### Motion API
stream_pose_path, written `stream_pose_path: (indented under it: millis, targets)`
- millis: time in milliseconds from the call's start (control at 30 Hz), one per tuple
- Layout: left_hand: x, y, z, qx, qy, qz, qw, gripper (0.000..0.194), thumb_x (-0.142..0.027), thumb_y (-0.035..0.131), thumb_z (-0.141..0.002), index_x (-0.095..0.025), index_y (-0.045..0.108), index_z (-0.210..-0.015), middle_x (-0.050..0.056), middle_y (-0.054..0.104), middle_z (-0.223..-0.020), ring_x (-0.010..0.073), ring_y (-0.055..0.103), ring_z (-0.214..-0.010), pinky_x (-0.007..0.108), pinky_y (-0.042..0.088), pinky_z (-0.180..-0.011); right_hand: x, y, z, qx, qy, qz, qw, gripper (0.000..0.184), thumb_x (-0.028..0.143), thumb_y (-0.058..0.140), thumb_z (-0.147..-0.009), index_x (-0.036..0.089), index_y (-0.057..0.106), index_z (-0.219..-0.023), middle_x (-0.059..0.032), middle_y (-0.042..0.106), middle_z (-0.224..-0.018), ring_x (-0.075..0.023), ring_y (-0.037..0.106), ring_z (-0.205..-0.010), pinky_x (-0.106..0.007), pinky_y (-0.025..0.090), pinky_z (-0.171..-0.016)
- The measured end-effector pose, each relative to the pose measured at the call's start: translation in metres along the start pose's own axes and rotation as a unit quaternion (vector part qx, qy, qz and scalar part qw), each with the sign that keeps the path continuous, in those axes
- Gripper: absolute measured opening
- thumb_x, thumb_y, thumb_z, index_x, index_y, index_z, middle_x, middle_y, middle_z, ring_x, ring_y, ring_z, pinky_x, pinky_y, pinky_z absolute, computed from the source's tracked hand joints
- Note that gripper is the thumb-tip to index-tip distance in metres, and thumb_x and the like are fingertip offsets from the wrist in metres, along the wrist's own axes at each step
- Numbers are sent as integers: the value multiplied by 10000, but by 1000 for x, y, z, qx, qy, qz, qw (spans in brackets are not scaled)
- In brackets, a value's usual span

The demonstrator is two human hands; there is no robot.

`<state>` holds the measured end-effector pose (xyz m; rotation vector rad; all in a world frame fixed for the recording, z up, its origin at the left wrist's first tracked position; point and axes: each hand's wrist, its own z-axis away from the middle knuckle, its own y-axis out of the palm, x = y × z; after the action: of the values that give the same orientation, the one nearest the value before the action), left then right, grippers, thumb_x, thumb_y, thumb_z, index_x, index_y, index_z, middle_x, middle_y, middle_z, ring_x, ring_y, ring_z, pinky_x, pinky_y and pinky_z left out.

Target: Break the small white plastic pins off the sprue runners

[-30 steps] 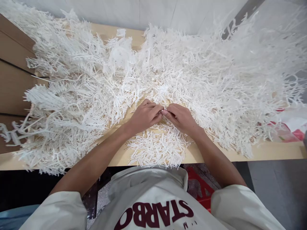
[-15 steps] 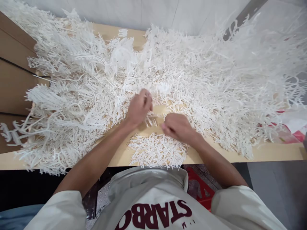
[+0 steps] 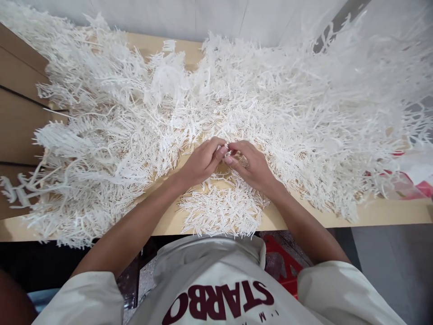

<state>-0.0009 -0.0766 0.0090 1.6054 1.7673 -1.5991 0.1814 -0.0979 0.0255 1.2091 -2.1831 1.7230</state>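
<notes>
Centrally, just above the near edge of the tabletop, holding a tiny white branching scrap (image 3: 227,152) between the two hands. Pinching it with the thumb and bent forefinger of the left hand (image 3: 202,163). Bringing the curved thumb and forefinger of the right hand (image 3: 253,167) to the same spot from the other side, tips very close to the left ones; cannot tell whether gripping the scrap too. Too small to make out its exact shape.

Nearer the body, on the pale wood-coloured tabletop (image 3: 389,214), lying in a low patch: short, thin, white twig-like bits (image 3: 223,212). Beyond and to both sides of the hands, spread thickly over the same surface: a tangled mass of white, branching, frond-like strands (image 3: 108,108). At far left, beside the mass, standing upright: a brown cardboard box with black straps (image 3: 22,126). At far right, crumpled near the edge: a clear, white and red plastic bag (image 3: 402,185). Behind everything, rising: a pale grey wall (image 3: 219,18).
</notes>
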Motion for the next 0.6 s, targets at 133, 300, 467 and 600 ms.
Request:
stream_pose_path:
  millis: [133, 300, 467, 600]
  targets:
    - [-1, 1, 1, 26, 21, -38, 999, 202, -345, 337, -970, -198, 475, -950, 1, 597, -800, 90, 542, -714, 236, 429, -663, -1, -1, 1, 20, -47, 21, 998, 152, 341, 475, -928, 220, 553, -879, 25, 620, -747, -102, 549, -719, -254, 435, -706]
    - [5, 5, 0, 43, 40, -87, 994, 133, -289, 414, -926, -197, 484, -861, -11, 579, -727, 102, 523, -687, 248, 419, -648, -4, 1, 3, 19, -120, 100, 988, 189, 226, 442, -908, 199, 517, -736, 26, 528, -624, -94, 442, -588, -249, 381, -572]
    - [11, 0, -5, -13, -95, 45, 994, 191, -370, 355, -955, -210, 434, -888, -53, 559, -583, 73, 560, -518, 206, 390, -503, 13, 11, 15, -14, -291, 56, 955, 217, 143, 428, -830, 223, 425, -628, 61, 441, -511, -88, 344, -496, -265, 318, -503]
    - [11, -4, -6, -63, -134, 130, 981, 220, -440, 321, -958, -235, 401, -968, -60, 592, -603, 84, 608, -533, 211, 445, -522, 21, 8, 15, -77, -248, 65, 963, 134, 158, 479, -840, 236, 478, -731, 45, 548, -623, -101, 465, -590, -283, 378, -577]
